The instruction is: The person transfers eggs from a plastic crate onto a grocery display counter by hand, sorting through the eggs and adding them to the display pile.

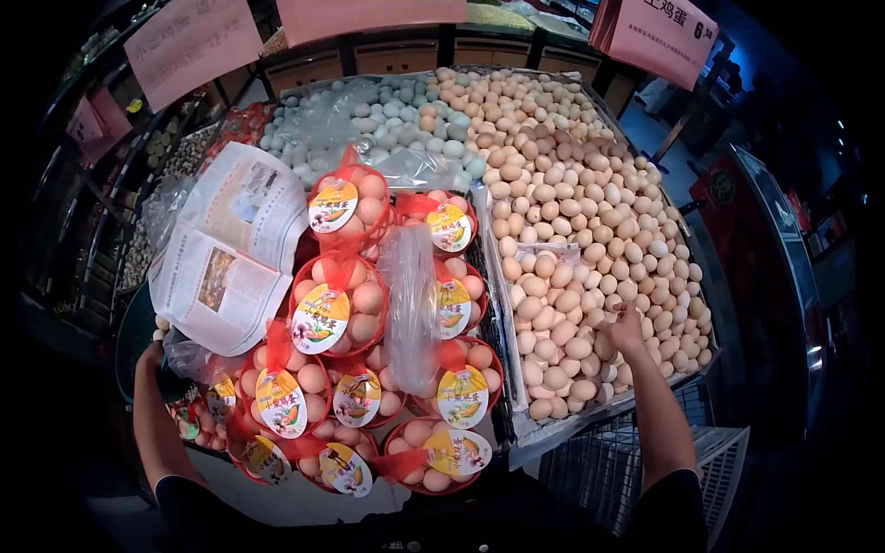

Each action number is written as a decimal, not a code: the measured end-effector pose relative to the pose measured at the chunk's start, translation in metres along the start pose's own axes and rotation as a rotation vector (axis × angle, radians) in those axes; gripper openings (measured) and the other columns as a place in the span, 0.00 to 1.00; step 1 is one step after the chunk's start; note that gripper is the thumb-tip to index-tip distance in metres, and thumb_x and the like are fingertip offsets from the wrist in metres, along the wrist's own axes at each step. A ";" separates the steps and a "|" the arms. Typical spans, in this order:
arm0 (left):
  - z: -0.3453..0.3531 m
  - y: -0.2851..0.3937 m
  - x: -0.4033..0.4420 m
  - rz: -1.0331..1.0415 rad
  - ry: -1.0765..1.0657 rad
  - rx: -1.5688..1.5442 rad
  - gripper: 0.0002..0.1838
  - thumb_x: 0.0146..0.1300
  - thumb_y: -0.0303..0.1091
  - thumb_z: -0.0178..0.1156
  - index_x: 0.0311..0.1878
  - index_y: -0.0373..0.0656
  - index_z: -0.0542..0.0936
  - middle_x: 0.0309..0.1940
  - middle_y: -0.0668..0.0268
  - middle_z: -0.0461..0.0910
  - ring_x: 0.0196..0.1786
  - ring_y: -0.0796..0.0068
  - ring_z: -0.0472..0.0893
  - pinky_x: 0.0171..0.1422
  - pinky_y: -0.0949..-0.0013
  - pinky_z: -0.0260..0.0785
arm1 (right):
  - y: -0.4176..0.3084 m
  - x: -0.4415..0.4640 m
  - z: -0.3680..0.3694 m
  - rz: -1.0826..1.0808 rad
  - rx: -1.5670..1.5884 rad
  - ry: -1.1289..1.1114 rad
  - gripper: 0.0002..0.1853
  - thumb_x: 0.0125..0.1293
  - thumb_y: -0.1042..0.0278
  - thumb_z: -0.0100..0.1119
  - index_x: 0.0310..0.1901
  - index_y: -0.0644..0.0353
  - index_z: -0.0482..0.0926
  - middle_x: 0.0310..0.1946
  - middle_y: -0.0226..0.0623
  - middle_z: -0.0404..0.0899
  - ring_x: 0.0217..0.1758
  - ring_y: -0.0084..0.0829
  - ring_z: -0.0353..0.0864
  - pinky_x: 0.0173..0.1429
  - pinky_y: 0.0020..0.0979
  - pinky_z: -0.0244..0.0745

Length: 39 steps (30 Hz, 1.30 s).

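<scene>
My right hand (pixel 626 330) reaches into the heap of loose brown eggs (pixel 590 212) on the right half of the stand. Its fingers are curled in among the eggs, and what they grip, if anything, is hidden. At the far left, my left hand (pixel 150 358) is beside a dark green basket (pixel 132 334), next to a clear plastic bag (pixel 189 358). A few pale eggs (pixel 161 324) show just above that hand. Its fingers are too dark and too covered to make out.
Red net packs of eggs (pixel 336 309) with yellow-and-white labels are stacked in the middle, with a clear bag roll (pixel 410 309) on them. Newspaper (pixel 230 249) lies to their left. Pale bluish eggs (pixel 396 120) lie behind. Pink price signs (pixel 659 37) hang above.
</scene>
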State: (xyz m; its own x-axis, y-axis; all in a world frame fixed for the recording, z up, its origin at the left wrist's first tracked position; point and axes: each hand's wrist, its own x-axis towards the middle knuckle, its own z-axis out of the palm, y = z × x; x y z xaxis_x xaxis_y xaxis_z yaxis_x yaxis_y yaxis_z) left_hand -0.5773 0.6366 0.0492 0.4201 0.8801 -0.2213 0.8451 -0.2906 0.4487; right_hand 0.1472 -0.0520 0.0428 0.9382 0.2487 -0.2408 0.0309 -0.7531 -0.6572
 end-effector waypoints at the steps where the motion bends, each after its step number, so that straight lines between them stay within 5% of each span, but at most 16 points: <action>1: 0.002 -0.004 0.002 -0.007 -0.027 -0.032 0.16 0.55 0.28 0.60 0.47 0.34 0.82 0.44 0.52 0.84 0.44 0.64 0.82 0.52 0.62 0.72 | -0.008 -0.002 0.005 -0.071 -0.188 0.068 0.30 0.45 0.74 0.67 0.52 0.63 0.67 0.49 0.50 0.69 0.54 0.46 0.72 0.56 0.39 0.71; 12: -0.016 -0.038 0.018 0.001 -0.257 -0.421 0.19 0.56 0.26 0.60 0.52 0.32 0.79 0.48 0.51 0.82 0.47 0.63 0.82 0.52 0.64 0.72 | 0.055 0.023 0.009 0.000 -0.312 0.128 0.24 0.50 0.72 0.63 0.52 0.64 0.72 0.51 0.53 0.73 0.55 0.53 0.73 0.61 0.43 0.70; 17: -0.056 0.083 -0.039 -0.094 0.339 0.212 0.18 0.62 0.29 0.61 0.54 0.32 0.76 0.45 0.60 0.81 0.48 0.70 0.79 0.53 0.67 0.71 | 0.041 -0.026 -0.022 -0.143 -0.266 0.292 0.22 0.53 0.68 0.64 0.50 0.63 0.73 0.51 0.49 0.73 0.58 0.48 0.70 0.63 0.42 0.66; 19: -0.076 0.130 -0.039 0.279 0.621 -0.191 0.16 0.66 0.30 0.58 0.55 0.34 0.77 0.44 0.64 0.81 0.46 0.75 0.79 0.49 0.72 0.71 | 0.060 -0.048 -0.040 -0.276 -0.136 0.403 0.20 0.55 0.68 0.64 0.49 0.62 0.74 0.50 0.48 0.74 0.57 0.47 0.70 0.63 0.41 0.65; 21: -0.080 0.242 -0.070 0.355 0.692 -0.401 0.15 0.71 0.32 0.54 0.56 0.38 0.77 0.44 0.67 0.81 0.46 0.81 0.78 0.47 0.77 0.69 | 0.072 -0.095 -0.075 -0.285 -0.098 0.528 0.19 0.56 0.68 0.64 0.49 0.62 0.74 0.49 0.46 0.74 0.56 0.46 0.70 0.62 0.40 0.66; 23: -0.057 0.357 -0.093 0.573 0.584 -0.534 0.15 0.72 0.35 0.53 0.56 0.39 0.77 0.46 0.69 0.80 0.46 0.85 0.77 0.46 0.79 0.66 | 0.091 -0.157 -0.130 -0.115 0.041 0.652 0.17 0.60 0.66 0.64 0.48 0.62 0.74 0.47 0.43 0.75 0.53 0.41 0.74 0.58 0.37 0.68; 28: 0.106 0.641 -0.180 1.105 -0.101 -0.640 0.20 0.67 0.27 0.55 0.61 0.36 0.71 0.50 0.64 0.78 0.52 0.75 0.76 0.55 0.72 0.67 | 0.321 -0.314 -0.260 0.412 0.294 1.265 0.15 0.66 0.63 0.58 0.50 0.60 0.75 0.44 0.41 0.79 0.48 0.37 0.78 0.54 0.36 0.72; 31: 0.240 0.787 -0.327 1.359 -0.719 -0.556 0.28 0.58 0.28 0.61 0.62 0.36 0.69 0.53 0.60 0.76 0.53 0.70 0.76 0.57 0.69 0.67 | 0.403 -0.422 -0.274 0.886 0.148 1.060 0.18 0.63 0.60 0.59 0.51 0.61 0.75 0.44 0.44 0.80 0.49 0.40 0.79 0.54 0.36 0.72; 35: 0.413 0.886 -0.560 1.652 -1.376 -0.132 0.39 0.51 0.33 0.70 0.67 0.41 0.65 0.56 0.58 0.75 0.59 0.67 0.75 0.60 0.63 0.69 | 0.473 -0.503 -0.223 0.926 0.074 0.726 0.17 0.59 0.60 0.61 0.46 0.62 0.75 0.41 0.46 0.82 0.47 0.45 0.81 0.51 0.40 0.75; 38: 0.565 0.879 -0.685 1.909 -1.504 0.266 0.50 0.49 0.43 0.74 0.73 0.48 0.56 0.67 0.49 0.63 0.64 0.52 0.71 0.65 0.54 0.67 | 0.477 -0.514 -0.194 0.945 0.181 0.628 0.16 0.57 0.61 0.64 0.44 0.61 0.76 0.37 0.47 0.82 0.44 0.43 0.83 0.49 0.39 0.76; 39: 0.603 0.866 -0.714 2.095 -1.269 0.527 0.54 0.45 0.49 0.74 0.74 0.52 0.54 0.70 0.49 0.57 0.68 0.47 0.66 0.67 0.50 0.64 | 0.472 -0.511 -0.191 0.951 0.220 0.593 0.17 0.57 0.61 0.65 0.44 0.61 0.77 0.36 0.47 0.82 0.43 0.43 0.83 0.48 0.39 0.76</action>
State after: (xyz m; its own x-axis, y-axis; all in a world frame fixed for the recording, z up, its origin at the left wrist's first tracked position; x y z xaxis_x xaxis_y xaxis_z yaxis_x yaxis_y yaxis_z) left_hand 0.0537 -0.4700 0.0733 0.1580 -0.9582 -0.2383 -0.7893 -0.2676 0.5527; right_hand -0.2517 -0.6509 -0.0080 0.5663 -0.7360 -0.3710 -0.7852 -0.3448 -0.5144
